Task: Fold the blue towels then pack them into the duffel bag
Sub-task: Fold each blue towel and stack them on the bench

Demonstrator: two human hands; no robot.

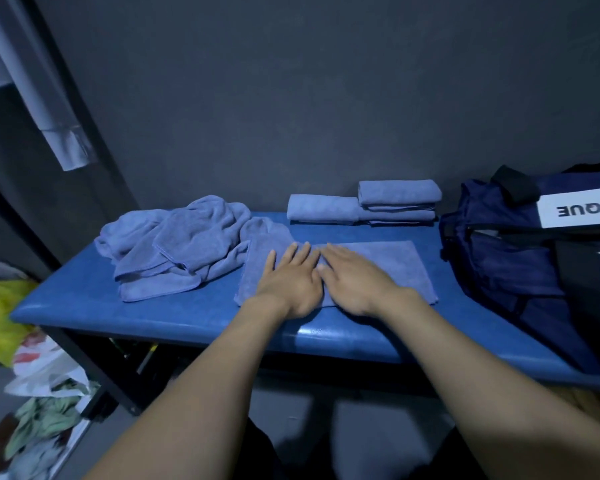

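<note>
— Far left of the frame?
— Bags (32, 362) on the floor, lower left, yellow and white, blurred. Above them, something pale hanging (45, 109) in the upper left corner.
— On the bench (125, 313)?
— Left of centre, a loose heap (177, 240) of blue towels, unfolded, draped over one another. Just beside it to the right, touching its edge, a flat towel (388, 268) spread at centre frame.
— Hands?
— Both on that flat towel, palms down. Left hand (293, 282) with fingers straight and slightly spread, pressing the cloth. Right hand (354, 278) right next to it, fingers straight and close together, also pressing flat. Nothing gripped by either.
— Behind them?
— Against the wall (291, 98), centre right, a stack (364, 206) of folded towels: a wider one below, smaller ones on top toward the right.
— And the right edge?
— Duffel (513, 258), dark navy, resting on the bench's right end, near the flat towel but apart from it. White label (579, 209) with upside-down letters. Open or zipped: cannot tell.
</note>
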